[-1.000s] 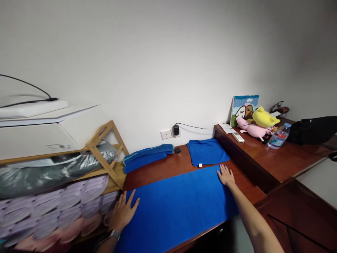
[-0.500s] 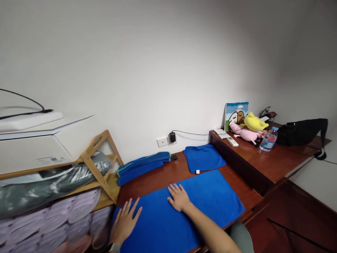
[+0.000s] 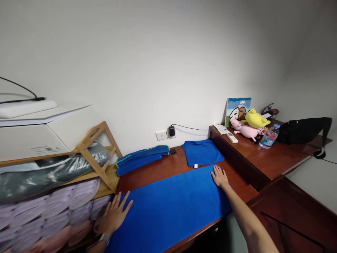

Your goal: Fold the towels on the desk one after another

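Note:
A blue cloth (image 3: 171, 203) lies spread flat on the brown wooden desk (image 3: 150, 177). My left hand (image 3: 114, 214), with a watch on its wrist, rests at the cloth's left edge, fingers apart. Near the cloth's far right corner, my right hand (image 3: 219, 176) lies flat with its fingers spread. Neither hand holds anything. Behind the cloth is a folded blue cloth (image 3: 202, 153) with a small white tag. Another folded blue cloth with green edging (image 3: 143, 160) lies at the back left, by the wall.
On the left, a wooden shelf (image 3: 105, 174) carries a white box (image 3: 31, 140) and a plastic-wrapped roll, above lilac slippers (image 3: 56, 203). The raised desk on the right holds a remote (image 3: 232, 137), plush toys (image 3: 249, 130), a bottle (image 3: 270, 137) and a black bag (image 3: 302, 131).
My right hand has moved right across the cloth to its far right corner. My left hand has shifted slightly left and down. The cloth's right end has changed shape.

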The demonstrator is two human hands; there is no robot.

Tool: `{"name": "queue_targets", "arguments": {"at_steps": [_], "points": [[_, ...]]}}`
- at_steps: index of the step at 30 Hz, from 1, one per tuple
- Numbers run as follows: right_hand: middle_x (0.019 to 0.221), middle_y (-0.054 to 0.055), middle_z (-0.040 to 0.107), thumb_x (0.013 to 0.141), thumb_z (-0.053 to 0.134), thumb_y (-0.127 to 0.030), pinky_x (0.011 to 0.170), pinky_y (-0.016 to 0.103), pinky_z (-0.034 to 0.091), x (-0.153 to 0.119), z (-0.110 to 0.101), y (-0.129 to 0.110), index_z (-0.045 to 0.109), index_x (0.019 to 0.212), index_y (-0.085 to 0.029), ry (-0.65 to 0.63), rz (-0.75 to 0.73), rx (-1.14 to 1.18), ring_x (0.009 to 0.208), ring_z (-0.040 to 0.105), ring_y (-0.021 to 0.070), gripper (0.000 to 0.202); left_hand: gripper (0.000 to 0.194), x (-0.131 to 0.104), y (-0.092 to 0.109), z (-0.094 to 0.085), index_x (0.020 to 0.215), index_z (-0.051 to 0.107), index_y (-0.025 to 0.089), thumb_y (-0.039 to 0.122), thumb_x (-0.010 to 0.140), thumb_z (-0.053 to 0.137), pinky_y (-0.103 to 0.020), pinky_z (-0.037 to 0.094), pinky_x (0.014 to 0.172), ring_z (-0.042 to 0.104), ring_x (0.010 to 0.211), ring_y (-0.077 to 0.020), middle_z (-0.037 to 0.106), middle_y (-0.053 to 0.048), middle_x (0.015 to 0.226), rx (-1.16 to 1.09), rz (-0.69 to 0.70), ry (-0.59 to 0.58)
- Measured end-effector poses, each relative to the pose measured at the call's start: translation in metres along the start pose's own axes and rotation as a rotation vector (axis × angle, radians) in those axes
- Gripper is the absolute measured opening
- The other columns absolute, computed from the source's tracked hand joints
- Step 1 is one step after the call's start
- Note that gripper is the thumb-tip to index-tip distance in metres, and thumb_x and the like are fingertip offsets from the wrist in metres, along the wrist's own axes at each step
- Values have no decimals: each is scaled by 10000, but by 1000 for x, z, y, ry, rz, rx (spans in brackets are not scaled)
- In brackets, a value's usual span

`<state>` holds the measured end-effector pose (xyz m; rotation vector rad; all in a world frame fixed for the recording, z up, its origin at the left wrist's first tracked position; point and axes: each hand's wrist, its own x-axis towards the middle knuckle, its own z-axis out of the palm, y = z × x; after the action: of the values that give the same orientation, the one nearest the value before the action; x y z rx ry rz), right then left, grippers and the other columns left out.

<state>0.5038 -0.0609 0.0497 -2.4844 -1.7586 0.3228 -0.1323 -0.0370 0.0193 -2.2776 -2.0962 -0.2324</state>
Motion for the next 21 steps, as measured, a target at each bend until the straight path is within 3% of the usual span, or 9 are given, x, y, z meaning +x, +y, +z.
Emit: {"name": "queue_targets", "arguments": {"at_steps": [2,5,9,11,12,14,16,18,21], "points": [[1763,75,227,1098,153,-467,1336,475,58,-19,2,-30,274,1696,-129,95,-48,32,1648,136,244,698,731,-5,18,-7,1624,420,167,523,1005,267,-551,249,1294,337,1602,-319,420,-163,1704,28,-10,48],[1755,53,258,1098,189,-407,1344,481,61,-71,21,-99,349,1679,-163,204,-283,133,1646,143,246,650,708,-22,76,-13,1597,463,116,488,1027,265,-522,248,1307,382,1579,-324,446,-180,1684,-18,89,121],[1750,11,276,1106,264,-499,1346,478,118,-142,60,-186,308,1695,-255,88,-650,239,1635,195,235,639,598,-53,163,-12,1578,508,294,515,1047,347,-509,298,1295,417,1563,-291,469,-74,1685,-161,348,62],[1746,18,286,1105,261,-543,1344,483,116,-156,68,-197,293,1698,-258,27,-675,245,1632,207,233,658,592,-65,175,-9,1581,497,327,534,1042,362,-529,310,1286,412,1566,-296,457,-68,1691,-166,346,9],[1747,22,283,1105,251,-557,1343,490,109,-156,67,-191,290,1698,-254,8,-648,234,1633,203,233,666,603,-71,169,-8,1586,487,332,549,1037,364,-539,309,1284,406,1570,-299,447,-70,1697,-152,313,-14],[1752,29,259,1105,229,-563,1339,501,97,-145,57,-157,284,1698,-242,-2,-538,188,1637,185,237,677,642,-79,138,-4,1606,451,332,581,1020,364,-561,296,1285,380,1584,-306,415,-69,1714,-105,211,-35],[1757,34,233,1105,206,-540,1335,501,93,-129,42,-100,273,1700,-223,15,-379,122,1641,169,241,678,697,-87,93,0,1616,439,287,600,998,368,-593,295,1275,358,1593,-330,418,-100,1712,-47,96,-16],[1761,46,217,1098,200,-530,1332,495,93,-114,28,-36,253,1704,-199,33,-194,59,1642,164,249,693,663,-93,50,2,1587,494,290,553,994,359,-613,291,1272,340,1601,-337,490,-91,1670,-16,71,11],[1768,33,205,1087,189,-527,1328,466,108,-100,18,41,229,1711,-203,45,-5,-1,1642,162,236,704,665,-99,16,-4,1592,490,256,470,987,317,-589,331,1261,368,1589,-318,525,-102,1644,-10,-1,6]]}}
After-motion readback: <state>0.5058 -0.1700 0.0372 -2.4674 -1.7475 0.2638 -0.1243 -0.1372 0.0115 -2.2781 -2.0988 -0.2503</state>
